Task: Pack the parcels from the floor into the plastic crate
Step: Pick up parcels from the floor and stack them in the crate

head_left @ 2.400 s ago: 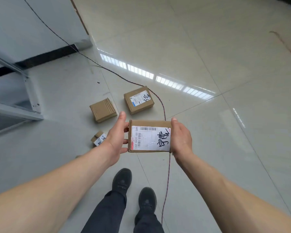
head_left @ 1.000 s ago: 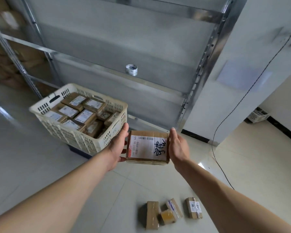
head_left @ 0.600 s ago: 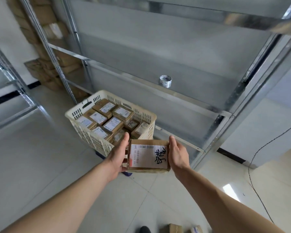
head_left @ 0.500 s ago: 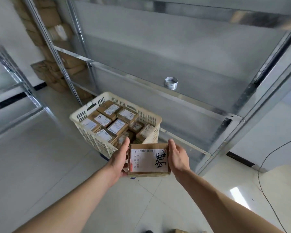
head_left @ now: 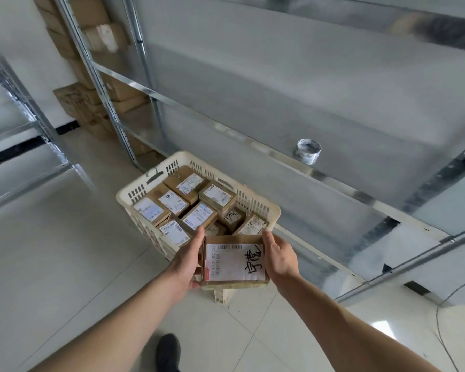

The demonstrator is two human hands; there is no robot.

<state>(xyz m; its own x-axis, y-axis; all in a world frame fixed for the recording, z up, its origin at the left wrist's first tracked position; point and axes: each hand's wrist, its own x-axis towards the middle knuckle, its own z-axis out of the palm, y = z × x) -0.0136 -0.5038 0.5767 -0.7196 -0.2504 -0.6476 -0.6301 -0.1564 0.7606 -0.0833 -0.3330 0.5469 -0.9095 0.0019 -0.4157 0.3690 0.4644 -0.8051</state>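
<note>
I hold a brown cardboard parcel (head_left: 235, 261) with a white label and black handwriting, level, in front of me. My left hand (head_left: 189, 260) grips its left side and my right hand (head_left: 278, 257) grips its right side. The parcel hangs over the near corner of a cream plastic crate (head_left: 156, 181) that stands on the floor. Several labelled parcels (head_left: 185, 202) fill the crate nearly to its rim.
A metal shelving rack (head_left: 279, 157) runs behind the crate, with a roll of tape (head_left: 308, 151) on its low shelf. Stacked cardboard boxes (head_left: 91, 103) stand at the back left. Another rack (head_left: 24, 124) is at left. My shoe (head_left: 168, 351) is on the tiled floor.
I have turned from the parcels on the floor and walked up to the crate. The parcel, still in both hands, is now over the crate's near corner.
</note>
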